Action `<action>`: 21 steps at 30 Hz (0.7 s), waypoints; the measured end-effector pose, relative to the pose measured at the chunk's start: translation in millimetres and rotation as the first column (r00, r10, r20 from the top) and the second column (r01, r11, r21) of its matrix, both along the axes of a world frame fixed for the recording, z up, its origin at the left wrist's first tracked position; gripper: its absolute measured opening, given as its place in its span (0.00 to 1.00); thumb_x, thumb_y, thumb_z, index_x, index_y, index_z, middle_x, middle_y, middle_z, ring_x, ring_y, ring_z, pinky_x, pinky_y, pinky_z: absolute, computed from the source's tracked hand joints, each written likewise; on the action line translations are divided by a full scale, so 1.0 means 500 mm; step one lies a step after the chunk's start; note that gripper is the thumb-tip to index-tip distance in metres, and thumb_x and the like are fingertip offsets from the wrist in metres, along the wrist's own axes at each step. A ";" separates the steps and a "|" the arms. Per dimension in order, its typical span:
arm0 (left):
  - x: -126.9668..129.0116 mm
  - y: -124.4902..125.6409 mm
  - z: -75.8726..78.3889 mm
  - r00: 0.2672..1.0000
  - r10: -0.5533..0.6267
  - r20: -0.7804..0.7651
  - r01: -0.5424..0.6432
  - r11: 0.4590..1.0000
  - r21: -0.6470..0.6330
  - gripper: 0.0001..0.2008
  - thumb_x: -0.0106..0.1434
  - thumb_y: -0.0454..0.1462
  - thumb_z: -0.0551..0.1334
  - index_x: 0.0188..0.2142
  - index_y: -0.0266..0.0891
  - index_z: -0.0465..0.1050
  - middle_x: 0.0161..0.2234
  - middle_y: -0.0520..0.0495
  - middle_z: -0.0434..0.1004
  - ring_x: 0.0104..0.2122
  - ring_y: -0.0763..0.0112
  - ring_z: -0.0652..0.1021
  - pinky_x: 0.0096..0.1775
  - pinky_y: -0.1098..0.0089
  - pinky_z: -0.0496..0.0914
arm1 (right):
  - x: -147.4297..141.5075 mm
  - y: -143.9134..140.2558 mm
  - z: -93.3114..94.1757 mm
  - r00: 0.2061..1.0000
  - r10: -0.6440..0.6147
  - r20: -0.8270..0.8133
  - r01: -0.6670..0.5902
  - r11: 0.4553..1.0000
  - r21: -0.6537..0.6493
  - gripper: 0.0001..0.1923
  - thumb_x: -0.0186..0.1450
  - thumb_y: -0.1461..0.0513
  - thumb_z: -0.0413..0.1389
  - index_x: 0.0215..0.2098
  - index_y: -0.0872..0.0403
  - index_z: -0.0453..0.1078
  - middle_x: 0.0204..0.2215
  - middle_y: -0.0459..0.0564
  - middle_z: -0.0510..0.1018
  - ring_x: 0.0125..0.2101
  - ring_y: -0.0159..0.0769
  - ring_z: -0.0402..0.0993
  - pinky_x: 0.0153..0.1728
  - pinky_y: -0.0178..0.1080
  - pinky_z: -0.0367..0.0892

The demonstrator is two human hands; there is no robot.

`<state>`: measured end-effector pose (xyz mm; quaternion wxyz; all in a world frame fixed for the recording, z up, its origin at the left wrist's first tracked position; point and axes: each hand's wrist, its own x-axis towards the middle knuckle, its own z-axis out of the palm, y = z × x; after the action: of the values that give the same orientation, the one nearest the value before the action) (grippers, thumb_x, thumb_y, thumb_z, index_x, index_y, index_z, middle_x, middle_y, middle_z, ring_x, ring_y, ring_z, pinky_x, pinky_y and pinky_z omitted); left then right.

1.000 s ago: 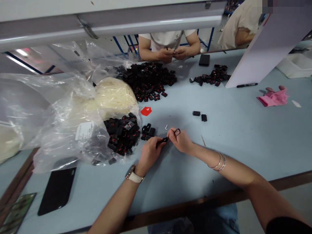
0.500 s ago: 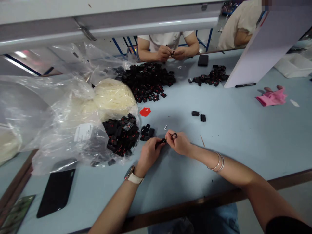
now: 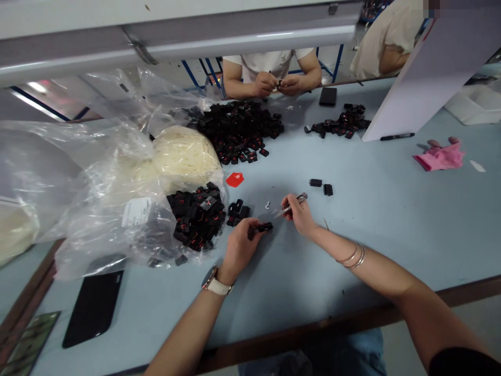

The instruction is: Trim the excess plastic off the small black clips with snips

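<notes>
My left hand (image 3: 240, 243) is closed on a small black plastic part (image 3: 265, 227) whose end sticks out past the fingertips. My right hand (image 3: 298, 214) grips metal tweezers (image 3: 279, 212), their pointed tip aimed left, a little apart from the part. Just beyond my left hand, several loose black parts (image 3: 238, 210) lie by a larger heap of black parts (image 3: 193, 216) at the mouth of a clear plastic bag. A tiny white piece (image 3: 267, 205) rests on the table between them and the tweezers.
A bag of cream-coloured pieces (image 3: 186, 156) stands at left, with a dark phone (image 3: 94, 308) nearer me. Two black parts (image 3: 321, 186), a red scrap (image 3: 235, 179) and pink gloves (image 3: 439, 156) lie on the table. Opposite, a co-worker's hands (image 3: 277, 84) work behind another black heap (image 3: 242, 125).
My right hand has drawn back to the right and slightly up, taking the tweezers away from the black part. My left hand stays nearly in place, still holding the part.
</notes>
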<state>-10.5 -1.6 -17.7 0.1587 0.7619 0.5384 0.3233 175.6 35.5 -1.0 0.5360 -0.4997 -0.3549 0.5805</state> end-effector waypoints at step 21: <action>0.014 -0.022 0.018 0.862 -0.369 -0.348 0.411 0.910 0.053 0.16 0.68 0.47 0.54 0.43 0.39 0.74 0.24 0.47 0.75 0.24 0.68 0.75 0.27 0.70 0.67 | 0.001 -0.002 -0.008 0.998 0.023 0.054 -0.025 0.999 0.046 0.23 0.59 0.44 0.51 0.22 0.54 0.65 0.12 0.42 0.66 0.13 0.27 0.62 0.14 0.30 0.54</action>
<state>-3.5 -12.4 -8.9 0.0802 0.9066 0.3706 0.1852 175.9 34.8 -5.0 0.5307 -0.4982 -0.3886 0.5649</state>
